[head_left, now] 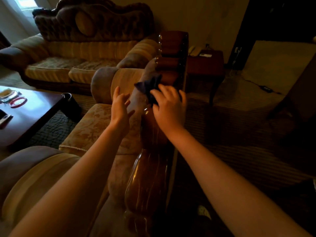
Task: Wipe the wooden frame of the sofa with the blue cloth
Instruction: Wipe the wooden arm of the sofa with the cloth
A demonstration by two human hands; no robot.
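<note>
Along wooden frame [150, 171]: keep right hand [168, 110] gripping blue cloth [150, 88], press flat, stroke toward twelve o'clock; left hand [120, 106] loose, fingers spread, at nine o'clock.

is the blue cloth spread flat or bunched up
Bunched up. The blue cloth is crumpled under the right hand on the wooden frame, with a loose corner sticking up beyond the fingers.
</note>
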